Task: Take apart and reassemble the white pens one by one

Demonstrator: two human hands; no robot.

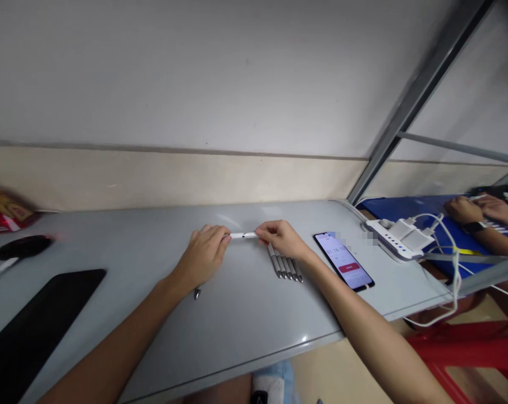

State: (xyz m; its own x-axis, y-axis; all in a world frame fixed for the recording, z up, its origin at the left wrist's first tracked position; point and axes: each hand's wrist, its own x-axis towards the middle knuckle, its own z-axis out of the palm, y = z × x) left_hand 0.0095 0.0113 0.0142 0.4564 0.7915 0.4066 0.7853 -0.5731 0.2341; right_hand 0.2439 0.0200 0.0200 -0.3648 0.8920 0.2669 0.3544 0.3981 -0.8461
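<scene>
A slim white pen (243, 235) with a small dark mark near its middle is held level above the table. My left hand (204, 255) pinches its left end, and the fingers of my right hand (281, 238) close on its right end. Just under my right hand, several grey pens (285, 266) lie side by side in a row, their upper parts hidden by the hand. Below my left hand the dark, shiny tip of another slim thing (197, 293) shows; the remainder is covered by the hand.
To the right, a phone (344, 261) with a lit timer screen lies beside a power strip (394, 238) with white chargers and cables. A black mat (47, 331), a dark oval object (22, 247) and a red packet (7, 212) are on the left. Another person's hands (466, 212) work at a blue surface.
</scene>
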